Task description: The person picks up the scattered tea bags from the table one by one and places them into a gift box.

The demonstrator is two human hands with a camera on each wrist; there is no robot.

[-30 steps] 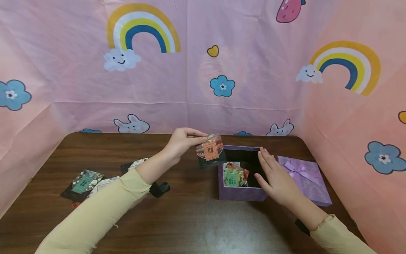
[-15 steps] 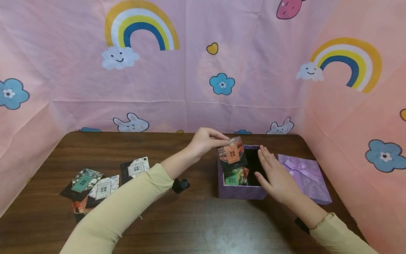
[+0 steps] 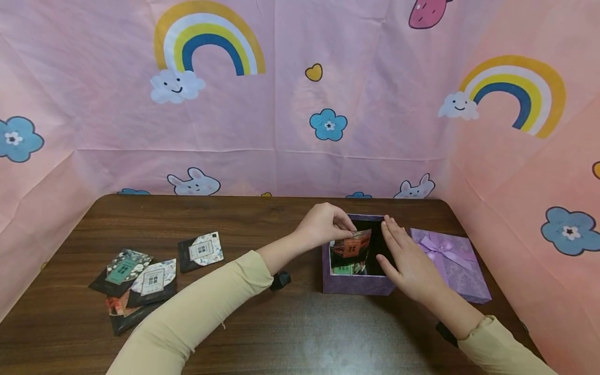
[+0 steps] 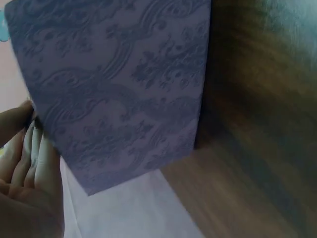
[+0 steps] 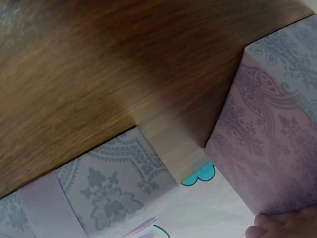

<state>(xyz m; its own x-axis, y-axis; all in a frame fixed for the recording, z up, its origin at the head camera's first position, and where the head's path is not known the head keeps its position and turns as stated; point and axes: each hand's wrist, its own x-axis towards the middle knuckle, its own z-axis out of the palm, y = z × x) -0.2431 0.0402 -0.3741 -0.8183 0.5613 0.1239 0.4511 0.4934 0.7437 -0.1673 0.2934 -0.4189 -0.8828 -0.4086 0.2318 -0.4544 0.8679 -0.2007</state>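
Observation:
Over the opening of a purple box, my left hand pinches the top edge of a tea sachet with a red-orange label. The sachet is partly lowered inside, in front of a green-labelled sachet that lies in the box. My right hand rests on the box's right rim with its fingers straight. In the left wrist view the patterned box side hides the sachet, and the left fingers show at its edge. Only a few right fingertips show in the right wrist view.
Right of the box lies its purple lid with a ribbon bow. Several sachets lie on the table's left: a green-labelled one, a white one, a red one beneath, and another white one apart. Patterned cloth hangs behind.
My left hand has moved right and down, carrying the sachet from left of the box to over it and then into its opening. The right hand has stayed on the rim.

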